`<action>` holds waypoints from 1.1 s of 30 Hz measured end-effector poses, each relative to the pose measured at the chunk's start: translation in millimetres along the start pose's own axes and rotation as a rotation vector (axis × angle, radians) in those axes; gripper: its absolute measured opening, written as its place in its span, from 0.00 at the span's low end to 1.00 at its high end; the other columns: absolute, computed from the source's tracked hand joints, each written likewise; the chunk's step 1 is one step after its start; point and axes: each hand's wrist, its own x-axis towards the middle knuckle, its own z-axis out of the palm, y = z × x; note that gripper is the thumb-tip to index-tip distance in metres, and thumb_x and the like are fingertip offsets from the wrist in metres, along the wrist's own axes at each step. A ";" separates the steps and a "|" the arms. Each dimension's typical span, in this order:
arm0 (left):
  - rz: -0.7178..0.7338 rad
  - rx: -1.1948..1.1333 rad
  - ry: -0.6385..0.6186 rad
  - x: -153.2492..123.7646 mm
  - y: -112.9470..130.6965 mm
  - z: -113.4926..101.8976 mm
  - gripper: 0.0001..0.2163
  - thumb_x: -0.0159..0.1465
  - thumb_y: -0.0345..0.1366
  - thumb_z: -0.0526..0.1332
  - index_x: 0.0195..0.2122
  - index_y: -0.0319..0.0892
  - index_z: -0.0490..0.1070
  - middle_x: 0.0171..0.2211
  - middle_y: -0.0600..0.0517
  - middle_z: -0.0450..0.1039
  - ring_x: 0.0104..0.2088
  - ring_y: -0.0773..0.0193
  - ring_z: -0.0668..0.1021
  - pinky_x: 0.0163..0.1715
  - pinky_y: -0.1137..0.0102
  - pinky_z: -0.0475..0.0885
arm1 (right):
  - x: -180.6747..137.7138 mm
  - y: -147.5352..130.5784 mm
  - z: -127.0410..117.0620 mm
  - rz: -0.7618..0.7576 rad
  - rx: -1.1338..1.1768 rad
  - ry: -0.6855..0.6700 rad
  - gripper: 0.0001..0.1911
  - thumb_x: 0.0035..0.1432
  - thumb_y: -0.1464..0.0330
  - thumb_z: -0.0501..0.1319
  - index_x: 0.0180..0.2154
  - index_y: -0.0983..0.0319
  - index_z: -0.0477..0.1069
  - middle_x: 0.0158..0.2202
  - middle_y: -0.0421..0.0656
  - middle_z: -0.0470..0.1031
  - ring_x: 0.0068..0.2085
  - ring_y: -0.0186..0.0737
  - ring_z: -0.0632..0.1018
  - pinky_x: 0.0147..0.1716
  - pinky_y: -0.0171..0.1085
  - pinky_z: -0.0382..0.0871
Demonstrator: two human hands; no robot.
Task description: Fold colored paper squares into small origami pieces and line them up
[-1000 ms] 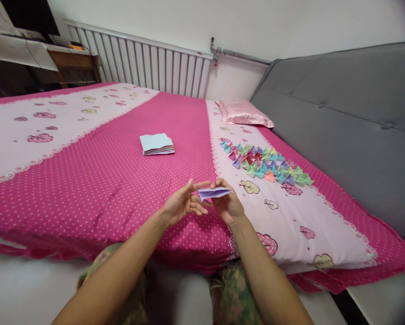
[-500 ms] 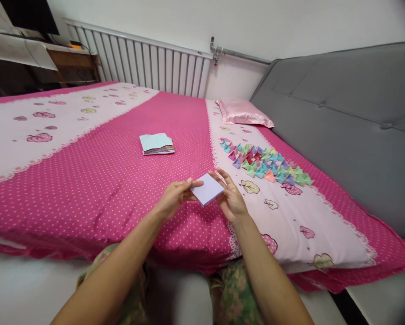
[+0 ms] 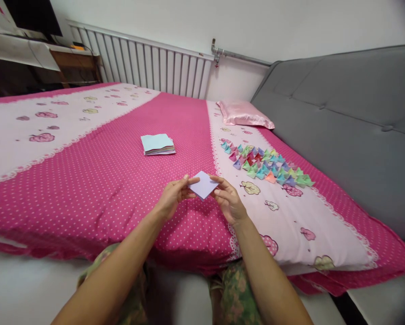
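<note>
A small lilac square of folded paper (image 3: pixel 203 186) is held above the near part of the bed, one corner pointing toward me. My left hand (image 3: pixel 175 195) pinches its left corner, with the index finger lying over the top. At the opposite corner, my right hand (image 3: pixel 230 198) grips the paper between fingers and thumb. Beyond my left hand, a stack of paper sheets (image 3: pixel 158 144) with a light blue sheet on top lies on the pink cover. Several small folded paper boats (image 3: pixel 266 165) in many colours stand grouped to the right.
A pink and white patterned bedspread (image 3: pixel 114 194) covers the bed. At the back right lies a pink satin pillow (image 3: pixel 244 113) near a grey padded headboard (image 3: pixel 351 99). A white radiator (image 3: pixel 141 58) lines the wall, and a desk with a monitor (image 3: pixel 33 18) stands at far left.
The lilac paper has turned slightly and shifted a little left. My right hand's fingers have closed onto its right corner; my left hand keeps hold of the left one.
</note>
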 end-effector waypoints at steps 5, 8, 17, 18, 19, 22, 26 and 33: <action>-0.019 0.000 0.002 -2.5 3.4 2.9 0.18 0.58 0.44 0.57 0.39 0.33 0.74 0.33 0.42 0.76 0.28 0.66 0.76 0.30 0.73 0.72 | -1.1 0.0 1.1 -0.014 -0.036 -0.013 0.21 0.43 0.72 0.64 0.43 0.57 0.69 0.45 0.41 0.70 0.46 0.41 0.70 0.48 0.40 0.63; -0.035 -0.008 0.004 -3.8 5.3 4.6 0.18 0.59 0.43 0.56 0.40 0.33 0.74 0.32 0.42 0.76 0.28 0.66 0.76 0.31 0.73 0.72 | -1.9 -0.2 3.1 -0.031 -0.038 -0.064 0.26 0.42 0.73 0.65 0.46 0.56 0.66 0.46 0.41 0.69 0.47 0.40 0.70 0.49 0.39 0.62; -0.049 -0.044 0.005 -3.8 5.4 5.1 0.17 0.60 0.42 0.56 0.39 0.32 0.74 0.32 0.42 0.76 0.27 0.67 0.77 0.30 0.74 0.72 | -1.8 0.1 6.0 -0.034 -0.069 -0.069 0.32 0.40 0.72 0.67 0.49 0.55 0.63 0.48 0.42 0.68 0.49 0.40 0.70 0.48 0.39 0.63; -0.049 -0.044 0.005 -3.8 5.5 5.2 0.17 0.60 0.43 0.56 0.39 0.32 0.74 0.32 0.42 0.76 0.27 0.67 0.77 0.30 0.73 0.72 | -1.7 0.1 5.8 -0.037 -0.072 -0.067 0.31 0.40 0.72 0.67 0.49 0.55 0.63 0.48 0.42 0.68 0.49 0.40 0.69 0.48 0.38 0.63; -0.049 -0.043 0.005 -3.7 5.6 5.3 0.17 0.59 0.43 0.56 0.39 0.33 0.74 0.33 0.42 0.76 0.27 0.67 0.77 0.30 0.73 0.72 | -1.6 0.2 5.5 -0.043 -0.072 -0.066 0.31 0.40 0.72 0.67 0.49 0.55 0.63 0.48 0.42 0.68 0.49 0.40 0.69 0.48 0.38 0.63; -0.052 -0.033 -0.002 -4.0 5.5 5.6 0.18 0.59 0.43 0.56 0.39 0.33 0.74 0.33 0.42 0.76 0.28 0.66 0.77 0.31 0.72 0.72 | -0.8 1.4 4.5 -0.050 -0.072 -0.051 0.30 0.40 0.73 0.66 0.48 0.54 0.64 0.48 0.41 0.67 0.48 0.39 0.69 0.45 0.36 0.65; -0.052 0.002 -0.044 -4.1 2.9 4.9 0.19 0.58 0.45 0.56 0.40 0.34 0.74 0.34 0.42 0.76 0.29 0.65 0.76 0.33 0.71 0.71 | 2.1 6.2 2.2 -0.061 -0.140 0.019 0.28 0.39 0.73 0.66 0.46 0.55 0.67 0.46 0.40 0.69 0.45 0.38 0.71 0.42 0.33 0.67; -0.022 0.112 -0.086 -1.4 -2.9 0.7 0.20 0.57 0.47 0.57 0.40 0.36 0.75 0.35 0.43 0.76 0.32 0.63 0.76 0.35 0.69 0.69 | 6.4 12.1 -3.5 -0.095 -0.312 0.090 0.14 0.40 0.75 0.63 0.34 0.59 0.74 0.35 0.39 0.74 0.36 0.36 0.74 0.37 0.33 0.68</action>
